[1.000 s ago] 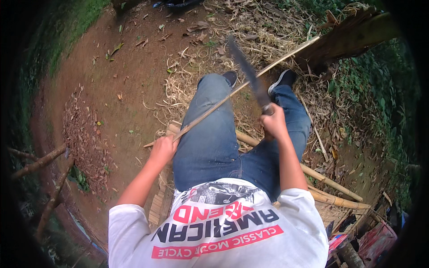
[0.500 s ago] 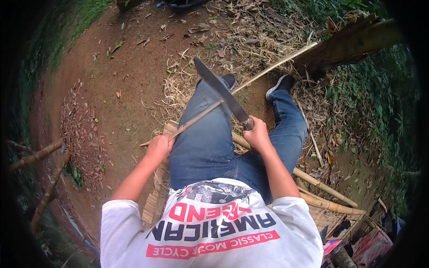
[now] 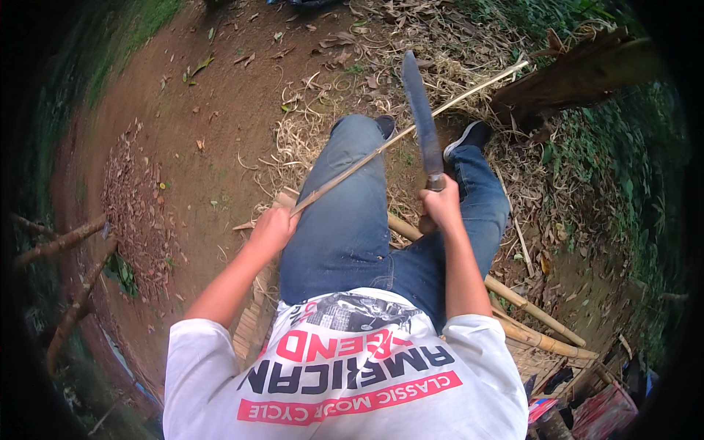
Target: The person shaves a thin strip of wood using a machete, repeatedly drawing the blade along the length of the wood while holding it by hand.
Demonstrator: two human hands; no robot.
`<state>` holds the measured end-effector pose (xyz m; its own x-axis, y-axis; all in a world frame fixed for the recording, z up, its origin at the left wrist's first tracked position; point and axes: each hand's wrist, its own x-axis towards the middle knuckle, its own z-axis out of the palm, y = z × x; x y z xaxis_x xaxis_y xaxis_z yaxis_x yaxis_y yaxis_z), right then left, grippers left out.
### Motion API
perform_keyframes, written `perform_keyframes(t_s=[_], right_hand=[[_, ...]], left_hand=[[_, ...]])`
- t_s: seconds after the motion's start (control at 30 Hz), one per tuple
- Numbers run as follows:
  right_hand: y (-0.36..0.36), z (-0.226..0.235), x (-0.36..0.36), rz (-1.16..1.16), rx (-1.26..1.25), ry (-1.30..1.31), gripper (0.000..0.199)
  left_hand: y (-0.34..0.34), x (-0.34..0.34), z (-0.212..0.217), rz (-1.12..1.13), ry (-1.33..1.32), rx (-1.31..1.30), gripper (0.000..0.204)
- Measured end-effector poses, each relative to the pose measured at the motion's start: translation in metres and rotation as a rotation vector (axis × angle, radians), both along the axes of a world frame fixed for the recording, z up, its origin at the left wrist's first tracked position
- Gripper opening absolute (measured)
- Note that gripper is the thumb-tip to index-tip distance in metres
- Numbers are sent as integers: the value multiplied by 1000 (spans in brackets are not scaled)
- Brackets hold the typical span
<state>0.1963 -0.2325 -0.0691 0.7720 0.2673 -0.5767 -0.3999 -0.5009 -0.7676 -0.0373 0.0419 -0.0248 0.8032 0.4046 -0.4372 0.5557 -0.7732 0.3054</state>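
My left hand (image 3: 273, 229) grips the near end of a long thin bamboo strip (image 3: 411, 130) that runs up and right across my left thigh toward a tree stump. In my right hand (image 3: 442, 207) is the handle of a long machete (image 3: 420, 110), blade pointing up and away, crossing over the strip above my knees. I sit in blue jeans (image 3: 345, 220) and a white printed shirt, feet in dark shoes (image 3: 469, 136) on the ground.
Bare brown earth lies to the left, with dry bamboo shavings (image 3: 308, 139) around my feet. Bamboo poles (image 3: 535, 315) lie under and right of me. A stump (image 3: 579, 77) stands at upper right, branches (image 3: 66, 242) at left, red items (image 3: 601, 414) at lower right.
The machete swung down and left over the strip half a second ago, then rose again so the blade now points nearly straight up. My left hand stayed on the strip.
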Motion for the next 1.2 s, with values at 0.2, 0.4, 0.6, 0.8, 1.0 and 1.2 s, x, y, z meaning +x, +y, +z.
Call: perform_keyframes(t_s=[0.2, 0.4, 0.6, 0.8, 1.0, 1.2], right_hand=[[-3, 10, -4, 379, -96, -282, 27], [7, 12, -33, 412, -19, -285, 24], [3, 1, -11, 74, 28, 20, 23], [5, 22, -15, 466, -48, -160, 26], [16, 17, -41, 460, -20, -211, 32], [14, 15, -10, 151, 10, 44, 33]], left_hand=[[3, 1, 7, 3, -41, 9, 41], [-4, 6, 6, 35, -32, -66, 37], [-12, 6, 9, 95, -4, -104, 35], [-9, 13, 17, 115, 43, -127, 40], [-16, 24, 19, 132, 18, -170, 40], [-20, 27, 14, 140, 3, -161, 44]])
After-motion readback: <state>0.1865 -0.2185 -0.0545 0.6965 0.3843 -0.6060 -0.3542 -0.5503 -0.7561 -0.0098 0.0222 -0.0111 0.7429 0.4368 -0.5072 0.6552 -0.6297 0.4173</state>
